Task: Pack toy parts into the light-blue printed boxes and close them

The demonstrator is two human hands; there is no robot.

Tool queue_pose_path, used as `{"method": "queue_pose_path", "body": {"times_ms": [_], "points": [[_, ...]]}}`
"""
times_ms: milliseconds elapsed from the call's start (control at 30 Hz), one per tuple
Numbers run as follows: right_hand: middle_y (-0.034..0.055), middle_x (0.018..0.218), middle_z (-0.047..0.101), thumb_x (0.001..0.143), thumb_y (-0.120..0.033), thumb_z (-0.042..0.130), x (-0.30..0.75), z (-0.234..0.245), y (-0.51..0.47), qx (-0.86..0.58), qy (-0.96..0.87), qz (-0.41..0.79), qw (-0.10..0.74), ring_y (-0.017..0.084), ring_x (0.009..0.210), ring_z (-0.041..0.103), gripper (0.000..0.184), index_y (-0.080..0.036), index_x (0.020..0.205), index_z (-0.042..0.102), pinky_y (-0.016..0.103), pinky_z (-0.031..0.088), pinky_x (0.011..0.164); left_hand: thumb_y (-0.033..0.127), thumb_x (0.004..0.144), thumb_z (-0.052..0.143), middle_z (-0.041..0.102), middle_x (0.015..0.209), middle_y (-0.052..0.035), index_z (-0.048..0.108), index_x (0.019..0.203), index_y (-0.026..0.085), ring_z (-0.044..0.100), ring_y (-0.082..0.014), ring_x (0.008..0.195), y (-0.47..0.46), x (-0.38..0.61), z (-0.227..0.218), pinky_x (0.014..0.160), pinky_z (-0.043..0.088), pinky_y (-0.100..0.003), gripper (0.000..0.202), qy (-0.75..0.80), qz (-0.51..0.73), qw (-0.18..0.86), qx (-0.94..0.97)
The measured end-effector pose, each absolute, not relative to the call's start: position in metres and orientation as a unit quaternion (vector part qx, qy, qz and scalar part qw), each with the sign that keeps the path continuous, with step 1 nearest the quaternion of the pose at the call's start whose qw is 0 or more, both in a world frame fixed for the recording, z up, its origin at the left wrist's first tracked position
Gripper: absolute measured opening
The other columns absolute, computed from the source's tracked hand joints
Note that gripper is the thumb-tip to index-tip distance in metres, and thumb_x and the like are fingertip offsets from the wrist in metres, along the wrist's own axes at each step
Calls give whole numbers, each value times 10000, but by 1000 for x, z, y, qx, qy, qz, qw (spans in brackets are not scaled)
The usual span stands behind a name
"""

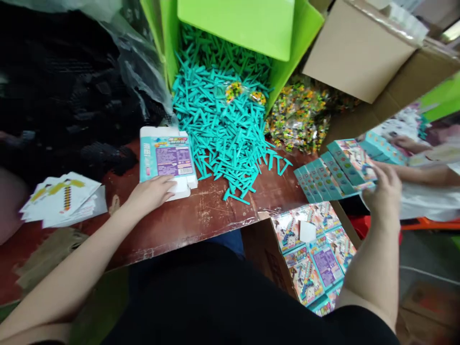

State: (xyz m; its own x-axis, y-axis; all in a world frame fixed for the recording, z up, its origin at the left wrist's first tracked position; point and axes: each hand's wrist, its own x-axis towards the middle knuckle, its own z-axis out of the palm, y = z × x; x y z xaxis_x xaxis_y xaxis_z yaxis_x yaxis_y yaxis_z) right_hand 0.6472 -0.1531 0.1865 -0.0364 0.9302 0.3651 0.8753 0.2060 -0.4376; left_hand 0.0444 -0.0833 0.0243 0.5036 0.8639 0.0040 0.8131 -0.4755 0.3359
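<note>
Here at left of centre, the left hand (153, 194) lies loosely spread over the lower white flap of a flattish teal, purple and white printed card carton (174, 160) on the dark red tabletop (201, 211). Over at the right of the frame, the right hand (384, 189) curls at the near end of a row of teal printed card boxes (323, 175); whether it truly pinches that end box, I can't tell (blur there).

That carton should be light, stiff along its folds, easily creased and a little slick; its side edges look the best hold. The row looks likely to fan apart unless pressed from both ends.

Now the edges! The tabletop's front lip runs just below the carton, with bare red board to its right. Loose turquoise plastic T-shaped sticks (219, 124) crowd its upper-right side, while a stack of white printed cards (68, 199) sits well apart, lower left.
</note>
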Motion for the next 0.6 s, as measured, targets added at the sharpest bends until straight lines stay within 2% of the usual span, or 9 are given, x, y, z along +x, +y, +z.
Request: {"method": "queue_pose_path", "body": {"times_ms": [133, 200, 267, 333, 433, 533, 600], "points": [[120, 1229, 656, 906, -416, 649, 488, 122, -85, -557, -743, 181, 323, 244, 1222, 570, 332, -233, 1181, 678, 394, 468, 1026, 491, 923, 549, 682, 1233, -103, 677, 1217, 250, 626, -317, 1159, -48, 32, 48, 1009, 503, -454, 401, 572, 177, 166, 783], [121, 1242, 656, 887, -470, 667, 416, 88, -56, -515, -749, 250, 334, 248, 1238, 568, 417, -230, 1229, 661, 402, 470, 1050, 446, 930, 559, 634, 1281, -154, 637, 1272, 195, 589, -324, 1197, -24, 22, 51, 1036, 473, -454, 432, 665, 245, 107, 698], [124, 1260, 652, 871, -527, 672, 361, 59, -32, -486, -742, 303, 349, 256, 1266, 557, 511, -226, 1281, 633, 418, 460, 1083, 381, 908, 598, 611, 1287, -199, 616, 1283, 130, 584, -327, 1182, -5, 14, 45, 1026, 470, -446, 451, 719, 265, 97, 635], [132, 1288, 640, 864, -585, 651, 321, 35, -11, -481, -722, 338, 365, 268, 1310, 530, 595, -215, 1327, 599, 443, 434, 1125, 331, 900, 601, 650, 1199, -196, 638, 1227, 101, 616, -309, 1104, 5, 11, 36, 996, 483, -430, 402, 726, 264, 151, 616], [172, 1337, 607, 881, -653, 563, 276, 9, 16, -514, -682, 365, 371, 304, 1361, 489, 678, -160, 1345, 571, 495, 377, 1175, 291, 888, 597, 684, 1107, -155, 661, 1180, 121, 633, -294, 1056, 8, 18, 22, 993, 483, -432, 343, 708, 296, 214, 604], [211, 1447, 519, 869, -680, 543, 246, -8, 29, -534, -665, 377, 361, 344, 1427, 416, 766, -115, 1386, 532, 536, 302, 1215, 245, 827, 655, 664, 1180, -158, 652, 1193, 129, 608, -313, 1140, 7, 25, 16, 1041, 458, -453, 384, 703, 364, 226, 568], [212, 1551, 405, 833, -703, 577, 241, -14, 29, -547, -651, 386, 358, 358, 1494, 315, 848, -116, 1438, 487, 545, 227, 1247, 186, 787, 665, 645, 1234, -158, 647, 1168, 130, 599, -300, 1168, 5, 26, 16, 1052, 458, -438, 385, 701, 404, 231, 540]]}}
